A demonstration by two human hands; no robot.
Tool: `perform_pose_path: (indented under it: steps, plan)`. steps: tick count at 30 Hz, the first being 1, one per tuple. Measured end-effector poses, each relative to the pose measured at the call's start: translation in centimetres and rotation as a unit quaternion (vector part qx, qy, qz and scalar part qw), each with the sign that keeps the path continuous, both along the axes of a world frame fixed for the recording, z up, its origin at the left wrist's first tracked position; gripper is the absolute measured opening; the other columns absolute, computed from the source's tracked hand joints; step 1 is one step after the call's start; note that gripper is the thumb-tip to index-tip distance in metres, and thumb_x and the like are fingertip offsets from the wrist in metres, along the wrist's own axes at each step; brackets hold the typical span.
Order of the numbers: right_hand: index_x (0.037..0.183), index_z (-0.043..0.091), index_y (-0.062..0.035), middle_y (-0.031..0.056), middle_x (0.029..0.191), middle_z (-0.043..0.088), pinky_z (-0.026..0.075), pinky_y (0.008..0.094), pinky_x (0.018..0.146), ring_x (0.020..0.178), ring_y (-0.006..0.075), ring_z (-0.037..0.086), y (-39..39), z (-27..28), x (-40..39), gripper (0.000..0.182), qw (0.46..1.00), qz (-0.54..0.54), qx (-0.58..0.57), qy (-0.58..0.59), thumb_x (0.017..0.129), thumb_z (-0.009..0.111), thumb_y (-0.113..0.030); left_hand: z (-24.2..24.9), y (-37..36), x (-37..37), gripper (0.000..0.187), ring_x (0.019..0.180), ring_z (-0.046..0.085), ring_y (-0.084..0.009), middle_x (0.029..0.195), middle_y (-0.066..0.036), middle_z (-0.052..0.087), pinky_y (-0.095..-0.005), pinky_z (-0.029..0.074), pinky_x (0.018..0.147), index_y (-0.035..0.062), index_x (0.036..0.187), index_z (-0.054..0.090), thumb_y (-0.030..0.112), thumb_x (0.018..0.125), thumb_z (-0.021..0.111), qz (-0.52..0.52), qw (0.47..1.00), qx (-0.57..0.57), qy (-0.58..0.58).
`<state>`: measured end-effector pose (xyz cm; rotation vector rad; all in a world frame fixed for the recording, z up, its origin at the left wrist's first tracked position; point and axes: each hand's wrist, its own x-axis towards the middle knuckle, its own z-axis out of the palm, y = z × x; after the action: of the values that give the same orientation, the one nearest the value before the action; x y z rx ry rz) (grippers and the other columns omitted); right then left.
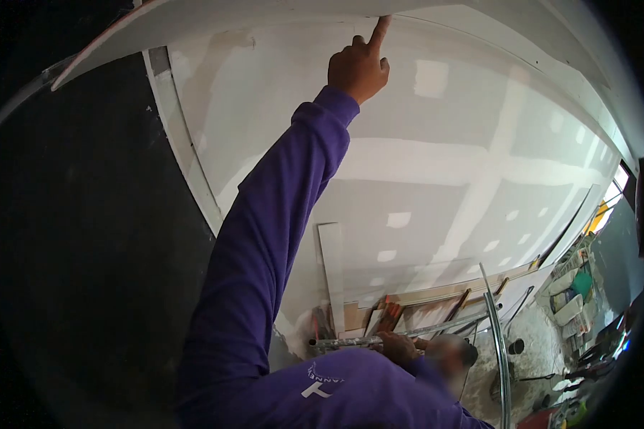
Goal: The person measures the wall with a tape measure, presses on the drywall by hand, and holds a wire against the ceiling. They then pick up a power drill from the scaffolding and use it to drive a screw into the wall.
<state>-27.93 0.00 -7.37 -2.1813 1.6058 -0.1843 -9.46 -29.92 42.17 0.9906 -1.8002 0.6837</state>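
My left hand (360, 68), at the end of a raised purple sleeve, reaches up to the pale overhead panel (300, 14). Its index finger is stretched out, with the tip at the panel's edge, while the other fingers are curled and hold nothing visible. Behind it stands a white board wall (408, 121) with filler bands and square patches. Low in the view, my right hand (397, 348) is closed around a metal pipe (347, 343). Part of that hand and its sleeve is hidden by my purple shirt and a blurred patch.
An upright metal pole (504, 365) stands at lower right. Board offcuts (386, 314) and a narrow white strip (331, 272) lean against the wall. Bags and clutter (572, 300) lie on the floor at right. A dark surface (86, 229) fills the left side.
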Motion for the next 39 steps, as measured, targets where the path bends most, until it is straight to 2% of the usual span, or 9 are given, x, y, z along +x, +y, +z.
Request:
perform_pose_path:
  steps: [6,9,16,17,19,22,26,29,39]
  plan:
    - [0.11,0.06,-0.0039,0.0185,0.102,0.067,0.051,0.051,0.082,0.098,0.0371,0.066,0.6,0.2,-0.1,0.042,1.0,-0.009,0.011,-0.001,0.088,0.06,-0.04,0.1,0.2,0.3,0.086,0.069,0.067,-0.0335,0.091,-0.021,0.062,-0.0453,0.054,0.059,0.0288,0.156,0.013,0.022,0.084,0.061,-0.008,1.0,-0.002,-0.009]
    - [0.108,0.06,-0.0037,0.0187,0.101,0.067,0.051,0.0518,0.082,0.098,0.0375,0.065,1.0,0.1,-0.2,0.043,1.0,-0.019,0.01,-0.001,0.089,0.059,-0.042,0.1,0.3,0.2,0.092,0.073,0.068,-0.0355,0.092,-0.02,0.063,-0.046,0.057,0.065,0.0304,0.156,0.007,0.026,0.084,0.064,0.008,1.0,0.012,-0.009]
    - [0.114,0.057,-0.0027,0.023,0.106,0.066,0.052,0.0509,0.084,0.102,0.0406,0.065,1.1,0.0,-0.5,0.053,0.998,-0.005,0.053,0.022,0.089,0.06,-0.05,0.1,0.5,0.5,0.091,0.075,0.067,-0.0369,0.094,-0.022,0.063,-0.0475,0.056,0.064,0.0265,0.156,0.011,0.025,0.084,0.065,0.018,1.0,-0.01,-0.023]
    - [0.114,0.057,-0.0029,0.0228,0.107,0.066,0.052,0.0507,0.085,0.103,0.0401,0.064,0.9,-0.3,-0.6,0.054,0.998,-0.004,0.061,0.033,0.088,0.06,-0.051,-0.1,0.1,0.4,0.085,0.071,0.066,-0.0307,0.092,-0.017,0.062,-0.0437,0.052,0.061,0.0279,0.156,0.016,0.022,0.085,0.063,0.025,0.999,-0.039,-0.018]
    - [0.115,0.058,-0.0033,0.0226,0.108,0.066,0.052,0.0502,0.087,0.105,0.0391,0.064,0.6,-0.6,-0.7,0.057,0.995,-0.001,0.082,0.057,0.088,0.06,-0.053,-0.1,0.3,0.6,0.085,0.071,0.066,-0.0294,0.092,-0.017,0.062,-0.0424,0.052,0.06,0.028,0.156,0.017,0.021,0.085,0.063,0.029,0.998,-0.045,-0.023]
    - [0.133,0.051,-0.0072,0.0225,0.114,0.065,0.048,0.0502,0.092,0.109,0.0396,0.062,0.8,1.7,0.0,0.06,0.991,-0.006,0.122,0.052,0.091,0.056,-0.05,0.0,0.3,0.9,0.085,0.067,0.065,-0.0274,0.089,-0.016,0.062,-0.0398,0.051,0.057,0.0283,0.156,0.018,0.019,0.084,0.063,0.034,0.998,-0.05,-0.024]
    - [0.132,0.051,-0.0073,0.0223,0.113,0.065,0.048,0.0506,0.092,0.11,0.0395,0.061,0.7,1.1,-0.2,0.06,0.993,0.006,0.105,0.052,0.091,0.056,-0.05,0.1,0.6,1.1,0.086,0.065,0.063,-0.0272,0.086,-0.015,0.061,-0.0394,0.051,0.055,0.0295,0.156,0.018,0.017,0.083,0.063,0.031,0.998,-0.048,-0.026]
    - [0.117,0.057,-0.0048,0.022,0.108,0.067,0.052,0.0506,0.087,0.104,0.0381,0.065,0.9,2.1,0.2,0.056,0.995,-0.002,0.076,0.066,0.089,0.058,-0.053,-0.1,0.0,1.3,0.088,0.066,0.065,-0.0294,0.088,-0.017,0.062,-0.0411,0.053,0.055,0.028,0.156,0.017,0.02,0.083,0.065,0.035,0.996,-0.076,-0.029]
    - [0.114,0.058,-0.0012,0.021,0.103,0.068,0.051,0.0506,0.086,0.101,0.0386,0.066,1.3,1.6,0.2,0.05,0.997,-0.013,0.068,0.044,0.091,0.058,-0.045,0.2,-0.2,0.7,0.093,0.072,0.068,-0.0342,0.09,-0.022,0.063,-0.0444,0.057,0.059,0.0297,0.156,0.011,0.023,0.082,0.067,0.041,0.997,-0.062,-0.036]
